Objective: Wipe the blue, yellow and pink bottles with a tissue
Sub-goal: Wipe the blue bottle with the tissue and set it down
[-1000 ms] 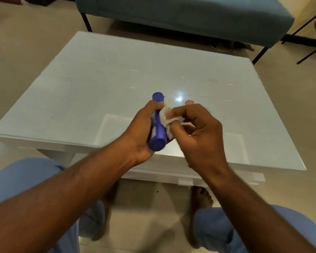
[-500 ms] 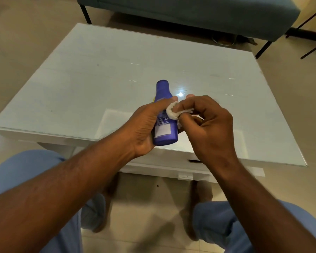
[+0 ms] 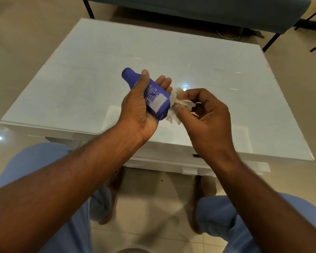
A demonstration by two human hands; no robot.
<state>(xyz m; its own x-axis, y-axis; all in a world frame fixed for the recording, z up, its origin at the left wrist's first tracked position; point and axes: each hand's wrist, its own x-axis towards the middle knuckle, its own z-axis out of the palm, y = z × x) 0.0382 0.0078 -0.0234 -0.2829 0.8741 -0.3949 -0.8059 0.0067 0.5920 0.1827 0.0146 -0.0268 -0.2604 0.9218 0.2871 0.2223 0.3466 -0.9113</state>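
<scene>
I see the blue plastic bottle (image 3: 154, 96) lying in my left hand (image 3: 139, 108) above the white glass tabletop (image 3: 80, 79), thumb curled over it, long axis slanting, cap pointing up-left and away. My right hand (image 3: 206, 114) pinches the crumpled white tissue (image 3: 177, 105) against its base. I'd rotate the bottle, wiping each face firmly.

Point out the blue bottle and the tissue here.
blue bottle (image 3: 154, 96): head view, on its label side.
tissue (image 3: 173, 116): head view, on the loose lower fold.
</scene>
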